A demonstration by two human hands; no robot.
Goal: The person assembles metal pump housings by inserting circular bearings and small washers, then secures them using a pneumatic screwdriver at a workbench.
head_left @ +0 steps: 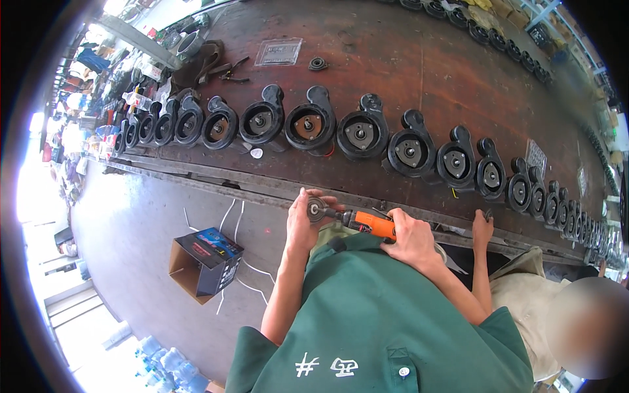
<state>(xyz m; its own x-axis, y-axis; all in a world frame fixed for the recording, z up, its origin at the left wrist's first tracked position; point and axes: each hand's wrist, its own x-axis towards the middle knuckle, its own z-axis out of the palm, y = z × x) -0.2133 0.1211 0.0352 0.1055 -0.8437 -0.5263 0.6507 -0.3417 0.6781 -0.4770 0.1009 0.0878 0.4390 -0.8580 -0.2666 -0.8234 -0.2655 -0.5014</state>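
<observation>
My left hand (300,224) is closed around a small round dark metal part (316,209) with a light centre, just off the table's near edge. In my right hand (414,241) is an orange air tool (373,224) with a black neck and a lever along its body. The tool points left, its head meeting the round part at my left fingers; whether it is joined to it I cannot tell. Beyond my hands, black round motor housings (362,133) stand in a long curved row, several showing a metal or brown plate with a shaft in the middle.
The brown worktable (367,72) carries a loose round part (318,63), pliers (234,69) and a clear plastic sheet (278,51). At right a co-worker's hand (483,228) holds a small dark piece at the table edge. An open carton (206,262) and white cords lie on the floor.
</observation>
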